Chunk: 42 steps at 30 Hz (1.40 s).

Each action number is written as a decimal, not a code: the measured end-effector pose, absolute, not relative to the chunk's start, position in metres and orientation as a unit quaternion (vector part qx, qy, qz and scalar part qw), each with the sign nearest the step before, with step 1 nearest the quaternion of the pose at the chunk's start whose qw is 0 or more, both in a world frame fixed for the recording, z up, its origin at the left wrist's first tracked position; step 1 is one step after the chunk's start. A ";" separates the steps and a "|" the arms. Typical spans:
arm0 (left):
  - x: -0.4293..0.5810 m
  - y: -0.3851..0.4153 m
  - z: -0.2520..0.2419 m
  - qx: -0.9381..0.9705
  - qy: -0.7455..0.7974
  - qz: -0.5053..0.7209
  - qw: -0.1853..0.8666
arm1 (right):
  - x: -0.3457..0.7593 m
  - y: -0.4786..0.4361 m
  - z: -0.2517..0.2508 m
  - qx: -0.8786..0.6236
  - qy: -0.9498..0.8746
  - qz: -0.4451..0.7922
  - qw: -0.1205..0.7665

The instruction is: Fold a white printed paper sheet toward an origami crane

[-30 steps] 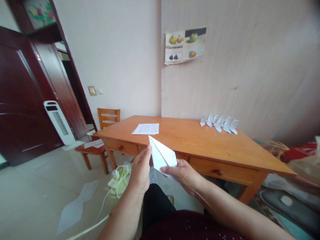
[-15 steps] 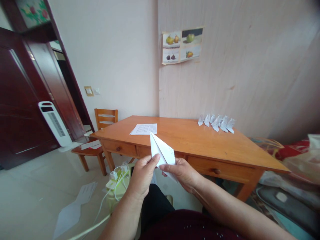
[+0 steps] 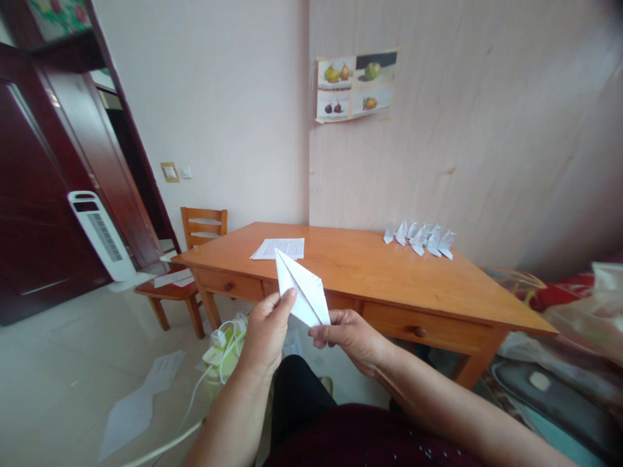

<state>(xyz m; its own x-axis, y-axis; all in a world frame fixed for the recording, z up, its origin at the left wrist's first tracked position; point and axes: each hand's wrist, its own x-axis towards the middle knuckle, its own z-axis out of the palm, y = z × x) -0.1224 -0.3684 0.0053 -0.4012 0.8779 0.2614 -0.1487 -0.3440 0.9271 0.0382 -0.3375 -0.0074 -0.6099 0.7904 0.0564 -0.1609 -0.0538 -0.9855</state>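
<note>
A folded sheet of white paper [image 3: 302,285], kite-shaped with a pointed tip up and to the left, is held in front of the table's near edge. My left hand [image 3: 267,327] grips its left side, thumb on top and fingers hidden beneath. At its lower right corner, my right hand [image 3: 348,334] pinches the paper between thumb and fingers. A crease runs down the paper from its tip. Beyond it, a stack of printed sheets [image 3: 280,248] lies on the wooden table [image 3: 341,259].
Several folded paper figures [image 3: 418,238] stand at the table's back right. A wooden chair [image 3: 202,227] holds papers at the left. Loose sheets [image 3: 129,415] lie on the floor. Beside my left arm is a green stand with white cables [image 3: 228,347]. Bags [image 3: 584,318] are piled at right.
The paper has shifted left with my left hand. My right hand has slid down to the paper's lower corner, exposing more of its face. The camera view has moved slightly.
</note>
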 end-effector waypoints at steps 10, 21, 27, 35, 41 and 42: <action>-0.130 -0.369 0.010 0.382 0.454 0.731 0.336 | 0.050 -0.341 -0.007 -0.245 -0.626 0.687 0.278; -0.128 -0.370 0.006 0.416 0.411 0.706 0.399 | 0.046 -0.338 -0.016 -0.272 -0.625 0.655 0.327; -0.131 -0.369 0.011 0.353 0.377 0.760 0.394 | 0.050 -0.340 -0.024 -0.290 -0.640 0.655 0.278; -0.127 -0.371 0.004 0.367 0.379 0.747 0.404 | 0.049 -0.335 -0.008 -0.253 -0.648 0.623 0.357; -0.119 -0.376 0.002 0.409 0.401 0.716 0.397 | 0.042 -0.331 0.011 -0.237 -0.623 0.611 0.426; -0.117 -0.377 0.003 0.412 0.403 0.713 0.399 | 0.041 -0.330 0.012 -0.240 -0.620 0.612 0.428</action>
